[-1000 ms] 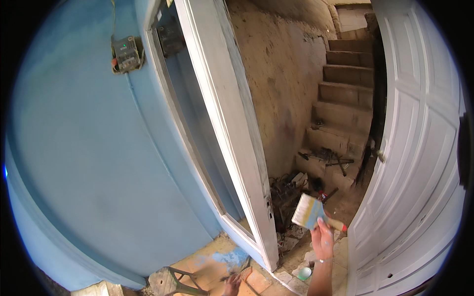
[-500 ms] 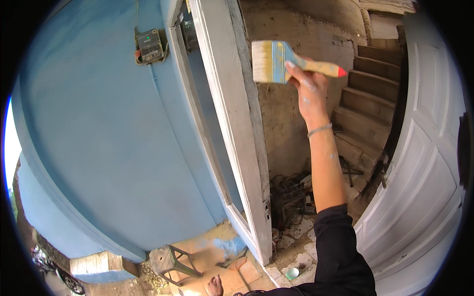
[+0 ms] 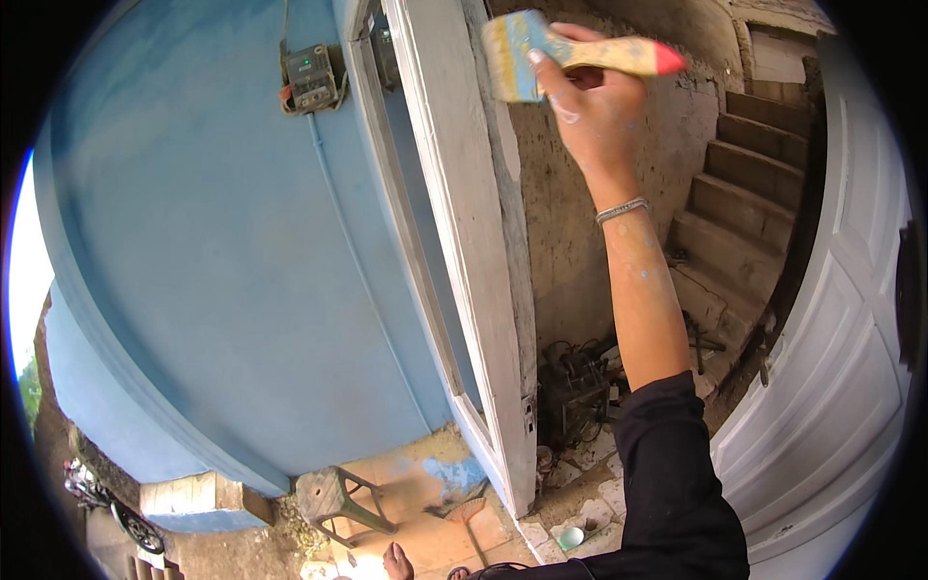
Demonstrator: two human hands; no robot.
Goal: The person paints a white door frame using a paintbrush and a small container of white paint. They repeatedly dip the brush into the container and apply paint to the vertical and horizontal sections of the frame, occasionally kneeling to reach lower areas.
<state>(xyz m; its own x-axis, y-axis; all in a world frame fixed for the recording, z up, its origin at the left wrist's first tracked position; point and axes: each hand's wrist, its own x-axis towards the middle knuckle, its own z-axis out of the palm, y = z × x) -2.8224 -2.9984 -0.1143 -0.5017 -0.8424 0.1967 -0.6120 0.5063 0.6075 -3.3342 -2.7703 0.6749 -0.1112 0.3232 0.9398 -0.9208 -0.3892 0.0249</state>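
My right hand (image 3: 601, 101) is raised high and closed around the handle of a wide paintbrush (image 3: 619, 56). The brush has a blue ferrule, a paint-spotted wooden handle and a red tip, pointing right. Its bristles, blurred by motion, are up against the inner edge of the white wooden door frame (image 3: 474, 193); firm contact is hard to make out. Below the hand, the frame's edge looks rough and patchy grey. Flecks of paint mark my fingers and forearm. My left hand does not show.
A blue wall (image 3: 222, 261) with an electric meter (image 3: 311, 77) stands left. Below are a plastic stool (image 3: 324, 493) and a small cup (image 3: 571, 537). Concrete stairs (image 3: 739, 208) rise behind my arm, near dark clutter (image 3: 577, 377). A white panelled door (image 3: 831, 387) is at right.
My right hand has moved up and slightly left with the paintbrush, bringing the bristles from beside the frame's edge to higher up along it. The view has shifted a little.
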